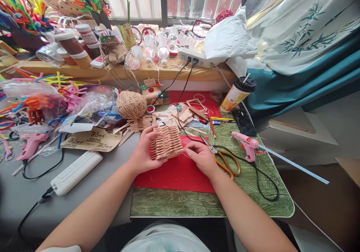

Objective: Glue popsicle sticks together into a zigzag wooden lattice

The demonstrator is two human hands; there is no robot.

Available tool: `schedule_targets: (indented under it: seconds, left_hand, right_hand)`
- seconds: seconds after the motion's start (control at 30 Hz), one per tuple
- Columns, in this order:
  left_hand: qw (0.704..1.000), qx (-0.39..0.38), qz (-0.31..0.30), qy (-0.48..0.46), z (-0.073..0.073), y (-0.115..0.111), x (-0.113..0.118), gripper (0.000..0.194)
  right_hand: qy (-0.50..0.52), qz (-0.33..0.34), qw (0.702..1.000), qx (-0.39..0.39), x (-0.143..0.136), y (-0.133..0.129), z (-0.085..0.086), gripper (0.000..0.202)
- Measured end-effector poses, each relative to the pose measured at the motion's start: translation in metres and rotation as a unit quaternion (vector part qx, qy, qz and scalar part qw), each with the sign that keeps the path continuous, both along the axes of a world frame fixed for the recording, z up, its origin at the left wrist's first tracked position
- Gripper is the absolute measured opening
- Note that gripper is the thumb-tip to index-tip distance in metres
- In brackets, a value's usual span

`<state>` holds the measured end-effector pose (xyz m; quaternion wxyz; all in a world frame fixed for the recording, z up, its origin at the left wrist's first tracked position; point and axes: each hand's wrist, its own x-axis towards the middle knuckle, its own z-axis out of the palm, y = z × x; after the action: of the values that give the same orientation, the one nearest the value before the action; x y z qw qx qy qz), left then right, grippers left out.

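My left hand (144, 150) is closed round the side of a small woven twine basket (166, 142), its tan strands lying in wavy rows. The basket is held tilted above a red sheet (174, 175). At its lower right corner, my right hand (200, 156) pinches what looks like a twine strand, mostly hidden by the fingertips. Scissors with orange handles (225, 161) lie open just right of my right hand. Behind the basket sits a ball of twine (131, 105), with loose craft sticks (184, 114) to its right.
A pink glue gun (247, 144) with a long glue stick lies at the right, its cable looping near the table edge. Beyond it are a phone (244, 122) and a lidded cup (238, 93). A white power strip (77, 172), sandpaper (91, 139) and another pink glue gun (32, 146) lie left.
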<state>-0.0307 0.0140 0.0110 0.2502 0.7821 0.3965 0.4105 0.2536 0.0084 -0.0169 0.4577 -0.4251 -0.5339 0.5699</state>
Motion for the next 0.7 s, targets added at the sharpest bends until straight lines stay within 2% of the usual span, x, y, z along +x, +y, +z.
schedule_targets:
  seconds: [0.2,0.53,0.7]
  left_hand:
    - [1.000,0.008,0.004,0.024,0.004,-0.001,-0.002,0.085]
    - [0.998,0.001,0.029,-0.061,-0.009,0.002,0.001,0.071]
    - [0.996,0.018,0.018,-0.082,-0.014,0.002,0.004,0.072]
  right_hand:
    - [0.002,0.031,0.999,0.008,-0.003,-0.002,0.002,0.033]
    - [-0.008,0.069,0.997,0.042,-0.003,-0.011,0.008,0.027]
    - [-0.008,0.070,0.990,0.126,-0.005,-0.018,0.021,0.019]
